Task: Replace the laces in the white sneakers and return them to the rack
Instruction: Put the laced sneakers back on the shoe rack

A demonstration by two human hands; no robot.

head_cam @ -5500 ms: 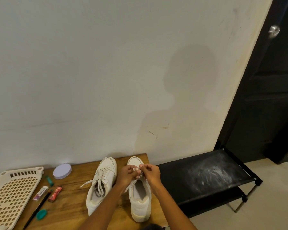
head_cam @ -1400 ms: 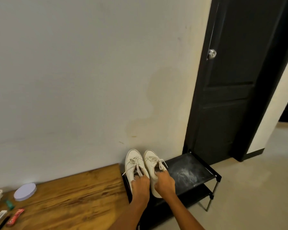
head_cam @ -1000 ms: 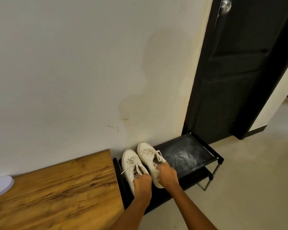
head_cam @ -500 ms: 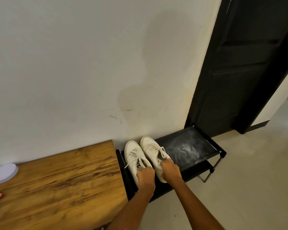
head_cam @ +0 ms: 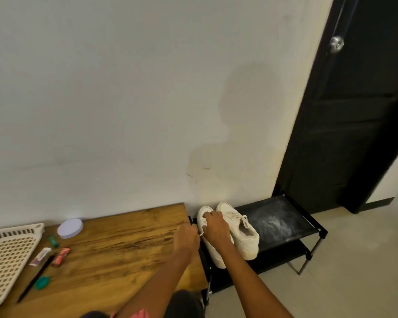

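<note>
Head view looks down on two white sneakers side by side on the top shelf of a black shoe rack (head_cam: pixel 283 222), toes toward the wall; the right hand (head_cam: pixel 216 228) lies over the left sneaker (head_cam: pixel 213 251), fingers curled down over its laced front, though whether they pinch the lace cannot be told; a short white lace end (head_cam: pixel 201 234) shows at that hand's left edge, running toward the left hand (head_cam: pixel 187 235); the left hand hovers just to the left of that sneaker, over the gap between rack and table, blurred, its fingers bent, and whether it holds the lace cannot be told; just to the right of the right hand stands the right sneaker (head_cam: pixel 241 232), untouched, its lace tied in a bow (head_cam: pixel 240 218) with a loop hanging toward the bare shelf; well to the left of both hands, on the wooden table (head_cam: pixel 115 253), lie a round white lid (head_cam: pixel 70 227), a cream perforated basket (head_cam: pixel 8 251), a red sachet (head_cam: pixel 60 256), a small white tube (head_cam: pixel 40 256), a black pencil (head_cam: pixel 36 278) and two small green bits; a black door (head_cam: pixel 359 106) with a round metal knob (head_cam: pixel 336 43) stands beyond the rack, to the right.
</note>
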